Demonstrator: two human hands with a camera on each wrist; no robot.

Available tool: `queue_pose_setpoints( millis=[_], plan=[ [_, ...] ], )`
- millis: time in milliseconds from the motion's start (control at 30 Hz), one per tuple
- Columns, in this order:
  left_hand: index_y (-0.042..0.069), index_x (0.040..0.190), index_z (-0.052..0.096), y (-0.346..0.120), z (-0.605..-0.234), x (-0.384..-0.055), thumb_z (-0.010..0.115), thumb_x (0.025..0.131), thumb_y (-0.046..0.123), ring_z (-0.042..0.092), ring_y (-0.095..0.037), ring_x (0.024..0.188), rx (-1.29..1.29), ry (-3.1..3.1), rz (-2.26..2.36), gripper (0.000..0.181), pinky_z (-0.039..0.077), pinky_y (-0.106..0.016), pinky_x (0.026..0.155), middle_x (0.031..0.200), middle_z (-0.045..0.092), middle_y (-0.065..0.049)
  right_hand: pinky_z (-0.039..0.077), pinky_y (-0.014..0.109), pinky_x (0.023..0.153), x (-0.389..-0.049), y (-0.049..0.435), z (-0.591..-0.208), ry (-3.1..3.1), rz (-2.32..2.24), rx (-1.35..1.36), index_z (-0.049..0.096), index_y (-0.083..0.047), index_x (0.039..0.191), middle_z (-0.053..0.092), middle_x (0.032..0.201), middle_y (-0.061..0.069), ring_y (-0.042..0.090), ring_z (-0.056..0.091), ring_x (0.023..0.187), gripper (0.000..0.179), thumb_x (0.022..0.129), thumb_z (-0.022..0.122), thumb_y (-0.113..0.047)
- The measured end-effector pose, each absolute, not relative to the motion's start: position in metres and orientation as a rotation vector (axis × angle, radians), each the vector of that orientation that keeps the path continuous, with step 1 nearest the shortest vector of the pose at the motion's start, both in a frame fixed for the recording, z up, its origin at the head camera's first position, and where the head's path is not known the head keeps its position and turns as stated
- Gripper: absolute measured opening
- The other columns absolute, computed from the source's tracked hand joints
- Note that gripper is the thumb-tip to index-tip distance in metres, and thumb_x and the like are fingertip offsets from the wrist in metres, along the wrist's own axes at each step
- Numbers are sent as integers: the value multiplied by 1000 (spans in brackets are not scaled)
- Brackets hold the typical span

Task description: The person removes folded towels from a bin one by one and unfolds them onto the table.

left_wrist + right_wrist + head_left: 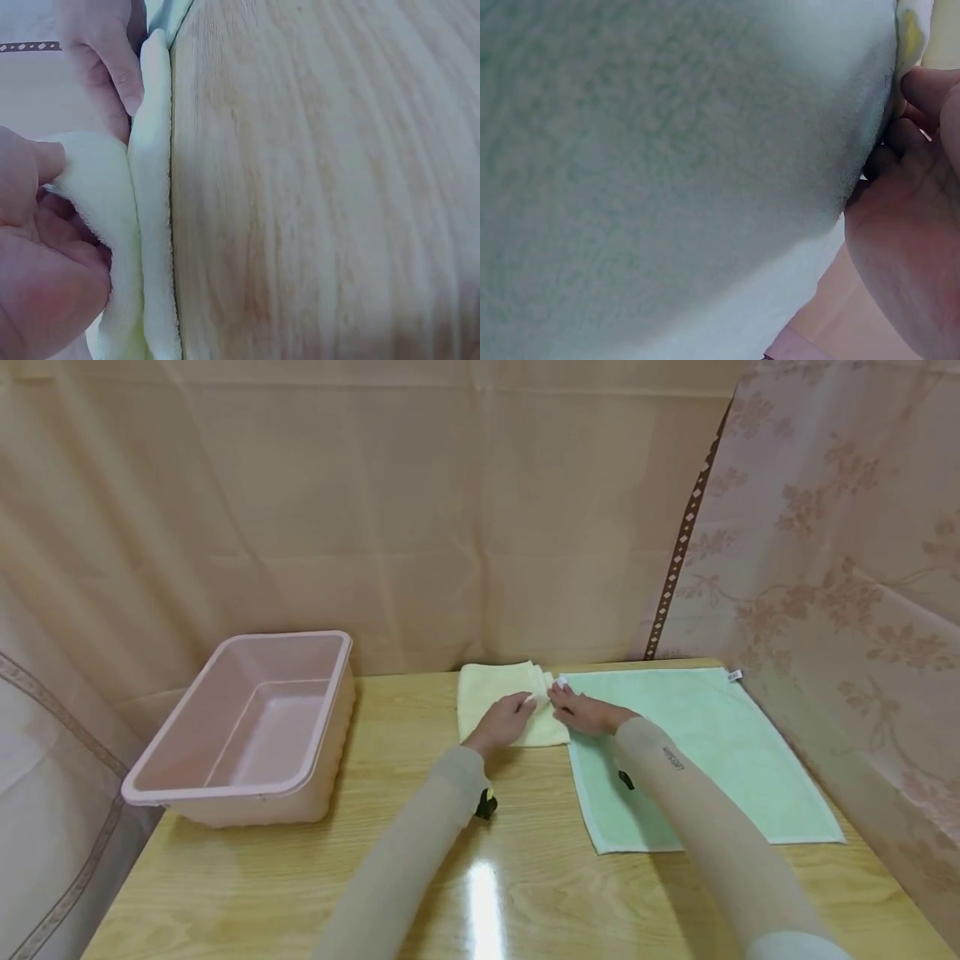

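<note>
A folded pale yellow towel (pixel 483 689) lies at the back middle of the table, its right edge against a mint green towel (pixel 705 760) spread flat. My left hand (pixel 504 722) pinches the yellow towel's upper layer near its right side. In the left wrist view, the left thumb (pixel 49 159) is on top and the fingers curl beneath the lifted fold. My right hand (pixel 588 712) grips the yellow towel's right edge, beside a small white tag (pixel 561 680). In the right wrist view, the right thumb (pixel 926 86) is at that edge; its fingertips are partly hidden.
A pink plastic basin (pixel 341 718) stands on the wooden table (pixel 405 852) at the left, with nothing visible inside. A beige curtain (pixel 420 527) hangs behind, and a floral curtain (pixel 840 577) runs along the right. The green towel's label (pixel 734 676) sticks out at its far right corner.
</note>
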State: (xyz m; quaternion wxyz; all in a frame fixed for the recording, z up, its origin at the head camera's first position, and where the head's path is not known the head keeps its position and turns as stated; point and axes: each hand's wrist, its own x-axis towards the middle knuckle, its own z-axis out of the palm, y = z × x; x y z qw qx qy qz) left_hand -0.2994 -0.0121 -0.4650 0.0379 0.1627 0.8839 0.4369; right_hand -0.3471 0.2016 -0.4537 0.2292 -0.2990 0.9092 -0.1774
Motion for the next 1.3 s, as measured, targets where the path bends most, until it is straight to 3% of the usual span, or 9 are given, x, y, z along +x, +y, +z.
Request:
queue_pose_setpoints(
  millis=[167,367,467,600,700,800,933,1167,1300],
  plan=[
    [-2,117,67,-17,-460,-303,45,110,21,57,-25,100,480,2700,1496,32,45,-39,92,104,65,-14,4,55,121,-348,202,-450,2505,-486,-802,6,2,160,-4,166,22,37,-6,153,61,113,33,-26],
    [-1,129,63,-26,-458,-307,45,109,15,52,-16,93,363,2584,1789,31,44,-35,92,104,62,-13,4,56,121,-348,204,-449,2489,-511,-806,5,1,160,-6,166,23,38,-6,153,61,113,33,-25],
    [5,133,62,-31,-459,-308,44,108,14,48,-11,67,272,2530,1909,32,47,-29,73,79,55,-6,3,56,121,-347,204,-449,2485,-532,-816,6,2,160,-6,166,24,38,-6,152,61,113,34,-24],
    [9,134,63,-37,-460,-307,43,108,10,34,-9,40,185,2467,2006,33,36,-25,43,59,38,2,2,56,121,-346,205,-450,2480,-550,-816,6,3,160,-5,166,24,38,-7,152,61,113,33,-23],
    [6,135,62,-42,-462,-306,41,107,7,36,-9,42,176,2479,2029,34,37,-24,43,70,47,-1,3,56,121,-345,206,-451,2485,-546,-815,5,3,160,-5,166,24,38,-7,153,60,113,33,-23],
    [6,135,61,-50,-461,-305,41,107,6,52,-15,65,148,2551,2006,35,46,-29,65,102,62,-10,3,56,121,-344,207,-452,2487,-552,-827,6,4,159,-5,165,25,39,-7,152,60,113,33,-22],
    [8,132,63,-64,-459,-304,42,105,4,53,-21,94,87,2587,2014,35,44,-32,80,135,59,-12,3,57,121,-344,207,-452,2480,-565,-841,5,5,159,-5,165,25,39,-7,152,60,113,33,-21],
    [6,132,63,-93,-465,-300,39,104,-1,51,-14,78,-9,2500,2130,38,43,-22,65,129,61,-14,3,55,121,-344,202,-452,2485,-548,-833,4,3,160,-6,166,23,37,-7,153,60,113,32,-23],
    [2,133,61,-106,-469,-296,39,103,-4,59,-17,87,-59,2408,2235,38,50,-25,69,128,61,-16,3,55,121,-343,203,-451,2488,-532,-817,4,1,160,-6,166,22,35,-7,153,60,113,32,-23]
  ],
)
